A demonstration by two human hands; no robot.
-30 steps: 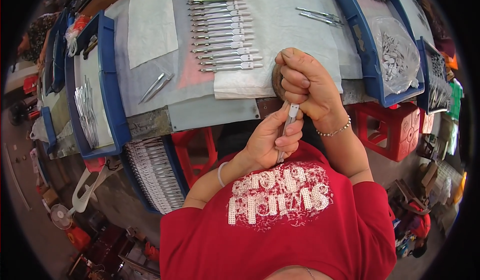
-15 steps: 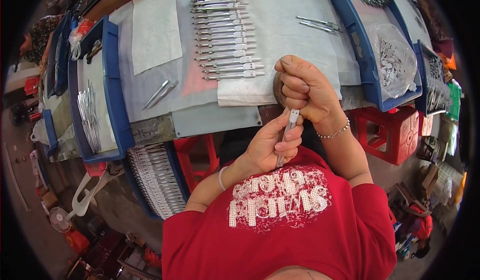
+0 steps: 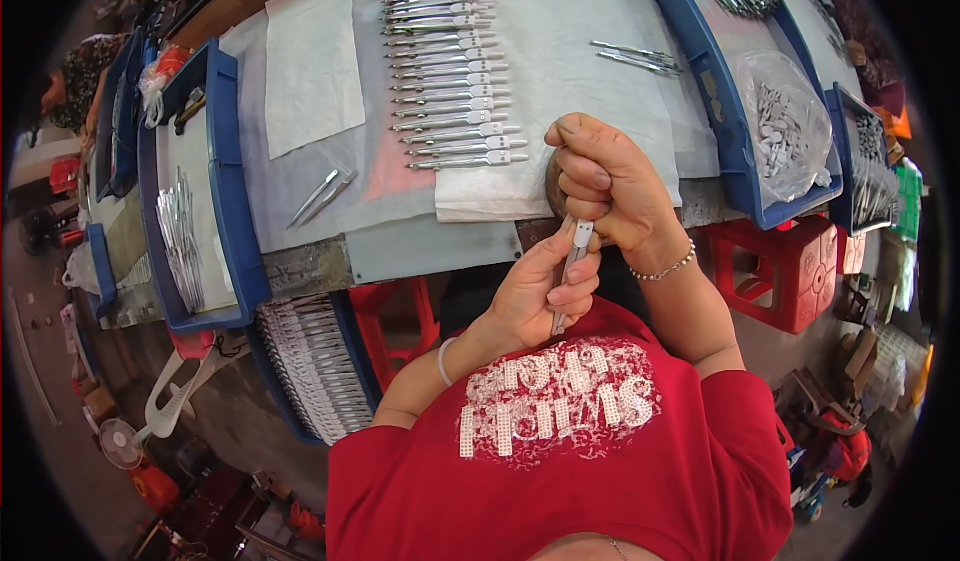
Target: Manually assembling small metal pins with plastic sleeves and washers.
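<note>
Close to my chest, my left hand (image 3: 532, 289) is closed around a silver metal drawing compass (image 3: 583, 232), held upright with its flat hinge head above my fingers. My right hand (image 3: 612, 183) makes a fist just over that head, thumb on top; whatever lies inside it is hidden. Behind the fist, a round brown block (image 3: 555, 189) partly shows at the table edge. A long row of similar compasses (image 3: 455, 118) lies side by side on the table, ahead and to the left of my hands.
Two slim metal legs (image 3: 321, 199) lie at left, near a white sheet (image 3: 315, 66). Several thin metal rods (image 3: 637, 58) rest at far right. Blue trays (image 3: 222, 176) with metal parts flank the table; a plastic bag of small parts (image 3: 782, 131) sits in the right one. Red stools (image 3: 795, 279) stand below.
Both hands stay together on the compass, with only a very slight shift to the left. The compass has turned a little in my fingers. Nothing is let go.
</note>
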